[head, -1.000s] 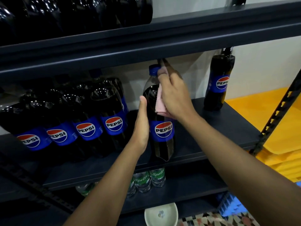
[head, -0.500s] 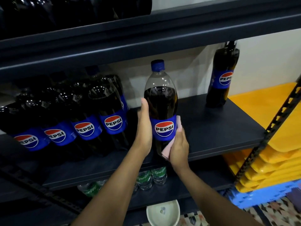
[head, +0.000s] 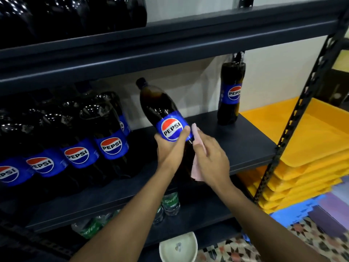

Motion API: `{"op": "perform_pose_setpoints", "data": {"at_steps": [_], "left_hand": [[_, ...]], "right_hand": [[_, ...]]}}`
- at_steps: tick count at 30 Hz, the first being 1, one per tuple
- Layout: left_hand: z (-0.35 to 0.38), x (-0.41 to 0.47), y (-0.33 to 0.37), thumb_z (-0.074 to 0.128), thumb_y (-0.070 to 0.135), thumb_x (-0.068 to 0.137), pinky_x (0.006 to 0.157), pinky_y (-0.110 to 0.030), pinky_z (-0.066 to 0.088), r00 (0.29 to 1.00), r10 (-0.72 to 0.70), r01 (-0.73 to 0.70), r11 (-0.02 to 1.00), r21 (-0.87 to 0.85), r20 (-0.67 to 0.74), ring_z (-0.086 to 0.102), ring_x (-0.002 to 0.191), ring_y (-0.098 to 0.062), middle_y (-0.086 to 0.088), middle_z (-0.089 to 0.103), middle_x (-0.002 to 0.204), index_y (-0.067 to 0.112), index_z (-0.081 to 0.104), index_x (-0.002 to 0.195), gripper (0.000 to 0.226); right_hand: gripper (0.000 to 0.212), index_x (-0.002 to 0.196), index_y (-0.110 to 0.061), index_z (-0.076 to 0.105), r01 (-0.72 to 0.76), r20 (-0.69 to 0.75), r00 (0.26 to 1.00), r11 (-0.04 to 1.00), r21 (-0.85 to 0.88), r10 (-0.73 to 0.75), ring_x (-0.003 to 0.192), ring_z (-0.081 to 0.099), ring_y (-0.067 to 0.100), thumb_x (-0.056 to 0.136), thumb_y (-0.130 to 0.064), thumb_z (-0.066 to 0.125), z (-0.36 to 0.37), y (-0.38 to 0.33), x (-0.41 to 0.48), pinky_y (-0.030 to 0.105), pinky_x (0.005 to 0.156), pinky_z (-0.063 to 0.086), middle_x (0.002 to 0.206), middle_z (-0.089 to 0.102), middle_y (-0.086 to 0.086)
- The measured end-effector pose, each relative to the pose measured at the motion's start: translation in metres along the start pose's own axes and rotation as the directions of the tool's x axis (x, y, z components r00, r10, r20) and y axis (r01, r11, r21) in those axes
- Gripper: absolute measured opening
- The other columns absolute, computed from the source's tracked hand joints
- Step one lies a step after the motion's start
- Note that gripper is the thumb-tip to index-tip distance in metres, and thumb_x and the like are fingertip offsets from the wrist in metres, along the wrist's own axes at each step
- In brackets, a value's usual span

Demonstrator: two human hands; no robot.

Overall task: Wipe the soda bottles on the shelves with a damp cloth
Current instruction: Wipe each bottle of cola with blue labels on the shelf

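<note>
A large Pepsi bottle [head: 160,112] with a blue label is tilted, its cap leaning left and away, in front of the middle shelf [head: 236,146]. My left hand [head: 170,148] grips it around the label from below. My right hand [head: 209,159] holds a pink cloth [head: 196,167] against the bottle's lower right side. The bottle's base is hidden behind my hands. A row of several Pepsi bottles [head: 111,133] stands on the left of the same shelf. One smaller Pepsi bottle [head: 230,91] stands alone at the back right.
Dark bottles [head: 75,14] fill the top shelf. Sprite bottles [head: 171,203] stand on the shelf below. A white bowl [head: 177,248] sits on the floor. Stacked yellow trays [head: 306,148] lie right of the rack's perforated post [head: 294,114].
The bottle stood upright on the shelf; it is now tilted with its cap to the left and held by my left hand. My right hand with the cloth went from the neck down to the lower body.
</note>
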State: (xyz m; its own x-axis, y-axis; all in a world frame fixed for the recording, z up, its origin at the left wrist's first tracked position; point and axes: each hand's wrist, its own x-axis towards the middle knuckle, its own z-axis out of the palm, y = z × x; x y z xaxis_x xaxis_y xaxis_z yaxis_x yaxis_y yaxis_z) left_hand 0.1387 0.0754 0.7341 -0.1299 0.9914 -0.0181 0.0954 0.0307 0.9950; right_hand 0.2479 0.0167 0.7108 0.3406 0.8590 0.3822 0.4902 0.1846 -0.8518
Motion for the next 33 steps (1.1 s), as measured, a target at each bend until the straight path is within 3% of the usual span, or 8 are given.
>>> {"op": "perform_pose_setpoints", "data": {"at_steps": [3, 7, 12, 18, 22, 27, 30, 33], "left_hand": [[0.015, -0.001, 0.018, 0.077, 0.071, 0.075, 0.100, -0.053, 0.059, 0.962, -0.132, 0.197, 0.941, -0.274, 0.240, 0.077, 0.105, -0.031, -0.015, 0.079, 0.113, 0.010, 0.074, 0.121, 0.077], [0.024, -0.012, 0.035, 0.049, 0.076, 0.093, 0.106, -0.048, 0.055, 0.803, -0.201, 0.435, 0.841, -0.321, 0.561, 0.072, 0.117, -0.034, -0.021, 0.071, 0.131, 0.012, 0.074, 0.131, 0.078], [0.032, -0.026, 0.048, 0.055, 0.069, 0.095, 0.071, -0.038, 0.064, 0.787, -0.293, 0.535, 0.762, -0.365, 0.544, 0.078, 0.090, -0.030, -0.016, 0.078, 0.111, 0.009, 0.077, 0.120, 0.069], [0.029, -0.030, 0.050, 0.057, 0.065, 0.096, 0.056, -0.034, 0.063, 0.755, -0.330, 0.554, 0.783, -0.282, 0.567, 0.079, 0.071, -0.029, -0.017, 0.079, 0.093, 0.006, 0.077, 0.107, 0.063], [0.026, -0.027, 0.043, 0.061, 0.064, 0.095, 0.063, -0.037, 0.063, 0.766, -0.370, 0.526, 0.831, -0.182, 0.526, 0.079, 0.079, -0.028, -0.017, 0.080, 0.102, 0.007, 0.073, 0.123, 0.066], [0.021, -0.016, 0.033, 0.081, 0.067, 0.070, 0.089, -0.055, 0.063, 0.867, -0.314, 0.384, 0.916, -0.117, 0.388, 0.079, 0.097, -0.031, -0.012, 0.081, 0.109, 0.013, 0.066, 0.132, 0.084], [0.017, -0.008, 0.030, 0.087, 0.071, 0.055, 0.082, -0.050, 0.066, 0.951, -0.236, 0.245, 0.969, -0.022, 0.198, 0.079, 0.091, -0.024, -0.005, 0.079, 0.108, 0.014, 0.053, 0.138, 0.107], [0.008, -0.003, 0.024, 0.084, 0.071, 0.067, 0.091, -0.042, 0.060, 0.989, -0.125, 0.116, 0.988, 0.103, 0.077, 0.071, 0.096, -0.019, 0.003, 0.069, 0.109, 0.021, 0.040, 0.128, 0.091]], "right_hand": [[0.040, 0.141, -0.033, 0.061, 0.320, -0.148, 0.929, 0.938, -0.135, -0.339, 0.135, 0.049, 0.009, 0.103, -0.035, 0.049, -0.031, -0.005, -0.006, 0.033, 0.108, 0.041, 0.145, 0.058, -0.007], [0.041, 0.128, -0.014, 0.072, 0.528, -0.278, 0.753, 0.799, -0.287, -0.597, 0.115, 0.062, 0.031, 0.097, -0.034, 0.054, -0.050, -0.017, 0.001, 0.045, 0.095, 0.047, 0.124, 0.066, 0.009], [0.044, 0.074, -0.010, 0.068, 0.334, -0.485, 0.812, 0.940, -0.071, -0.325, 0.073, 0.051, 0.017, 0.099, -0.040, 0.049, -0.072, -0.054, 0.031, 0.042, 0.069, 0.045, 0.070, 0.051, -0.014], [0.038, 0.126, -0.020, 0.074, 0.442, -0.422, 0.734, 0.846, -0.297, -0.532, 0.102, 0.059, 0.023, 0.102, -0.034, 0.048, -0.056, -0.027, -0.005, 0.042, 0.088, 0.045, 0.115, 0.069, 0.001], [0.038, 0.116, -0.024, 0.077, 0.227, -0.472, 0.839, 0.962, -0.152, -0.273, 0.094, 0.051, 0.015, 0.099, -0.040, 0.047, -0.053, -0.032, -0.002, 0.032, 0.079, 0.045, 0.096, 0.062, -0.001], [0.027, 0.076, -0.044, 0.063, -0.073, -0.386, 0.913, 0.985, 0.157, 0.129, 0.093, 0.062, 0.014, 0.099, -0.032, 0.053, -0.049, -0.031, 0.007, 0.031, 0.077, 0.048, 0.089, 0.065, -0.010], [0.026, 0.100, -0.032, 0.078, -0.282, -0.179, 0.891, 0.816, 0.504, 0.418, 0.103, 0.070, 0.010, 0.092, -0.036, 0.053, -0.034, -0.012, 0.012, 0.037, 0.094, 0.055, 0.105, 0.076, -0.008], [0.041, 0.122, -0.019, 0.072, -0.468, 0.154, 0.785, 0.411, 0.782, 0.600, 0.105, 0.073, 0.025, 0.090, -0.039, 0.056, -0.025, 0.006, 0.013, 0.044, 0.097, 0.056, 0.115, 0.076, 0.009]]}}
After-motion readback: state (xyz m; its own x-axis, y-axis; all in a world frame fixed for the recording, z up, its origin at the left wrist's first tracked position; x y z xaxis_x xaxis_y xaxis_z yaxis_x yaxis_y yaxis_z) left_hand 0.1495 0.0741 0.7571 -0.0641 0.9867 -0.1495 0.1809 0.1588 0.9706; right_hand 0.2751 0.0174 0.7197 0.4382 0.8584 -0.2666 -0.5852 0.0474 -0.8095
